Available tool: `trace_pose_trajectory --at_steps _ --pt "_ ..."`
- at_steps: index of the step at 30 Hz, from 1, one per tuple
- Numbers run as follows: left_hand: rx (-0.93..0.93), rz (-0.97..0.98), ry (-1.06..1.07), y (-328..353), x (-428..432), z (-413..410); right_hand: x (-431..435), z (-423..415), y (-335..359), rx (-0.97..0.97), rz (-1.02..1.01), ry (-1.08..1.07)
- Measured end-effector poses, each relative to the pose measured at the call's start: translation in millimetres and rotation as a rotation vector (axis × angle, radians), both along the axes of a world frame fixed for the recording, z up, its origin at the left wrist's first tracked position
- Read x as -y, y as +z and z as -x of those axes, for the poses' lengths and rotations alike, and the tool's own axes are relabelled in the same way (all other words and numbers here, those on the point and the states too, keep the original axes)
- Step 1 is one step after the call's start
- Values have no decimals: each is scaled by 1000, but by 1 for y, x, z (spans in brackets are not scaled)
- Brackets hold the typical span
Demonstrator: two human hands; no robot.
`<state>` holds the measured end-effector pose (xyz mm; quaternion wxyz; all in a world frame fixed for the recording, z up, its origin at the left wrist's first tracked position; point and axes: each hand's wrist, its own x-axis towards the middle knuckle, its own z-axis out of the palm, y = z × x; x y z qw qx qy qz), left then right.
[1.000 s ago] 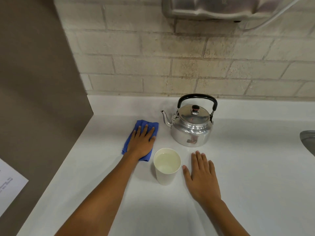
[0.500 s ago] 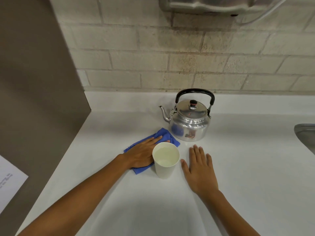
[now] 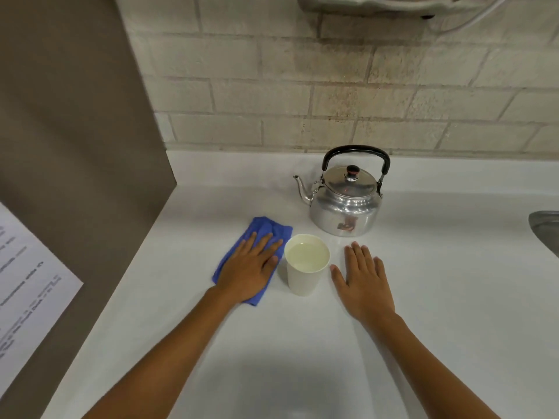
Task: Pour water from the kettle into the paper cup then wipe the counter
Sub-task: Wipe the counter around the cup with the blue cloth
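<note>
A white paper cup with water in it stands upright on the white counter. Behind it and slightly right sits a shiny metal kettle with a black handle, its spout pointing left. My left hand lies flat with spread fingers on a blue cloth, pressing it to the counter just left of the cup. My right hand rests palm down on the counter right of the cup, holding nothing.
A brown panel walls off the counter's left side, with a printed paper sheet on it. A brick wall runs along the back. A metal sink edge shows at far right. A grey wall-mounted unit hangs above.
My left hand swept the blue cloth right, behind the cup toward the kettle, then back to the cup's left. The right hand, cup and kettle stayed in place.
</note>
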<state>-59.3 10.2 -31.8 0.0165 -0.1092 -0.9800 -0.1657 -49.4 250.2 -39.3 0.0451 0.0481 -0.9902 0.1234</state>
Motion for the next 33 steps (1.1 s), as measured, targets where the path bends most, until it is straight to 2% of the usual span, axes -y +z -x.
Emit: trace_pose_trajectory --at_steps 4,7,10,13,17,20,24,28,31,33 --pt "-49 -35 -76 -9 33 -62 0 -1 0 8 -9 3" --pt "-15 33 97 1 47 -43 -1 -2 0 3 -13 4" --pt "47 78 259 10 21 -30 1 -2 1 -3 -22 3" --pt "4 73 188 -5 -5 -65 -1 -1 1 -18 -10 6" --pt "-37 -9 101 -16 20 -122 -1 -2 1 -12 -11 3" --pt "-8 12 203 -8 39 -112 -1 -2 2 7 -4 -2" --pt "57 76 360 4 9 -91 1 -2 4 14 -6 0" --pt "-14 30 222 -6 -13 -130 0 -2 4 12 -4 2" --pt "-49 8 105 -10 11 -153 -1 -2 4 23 -1 -1" --pt "-16 -5 124 -5 32 -144 -2 -3 4 21 -2 0"
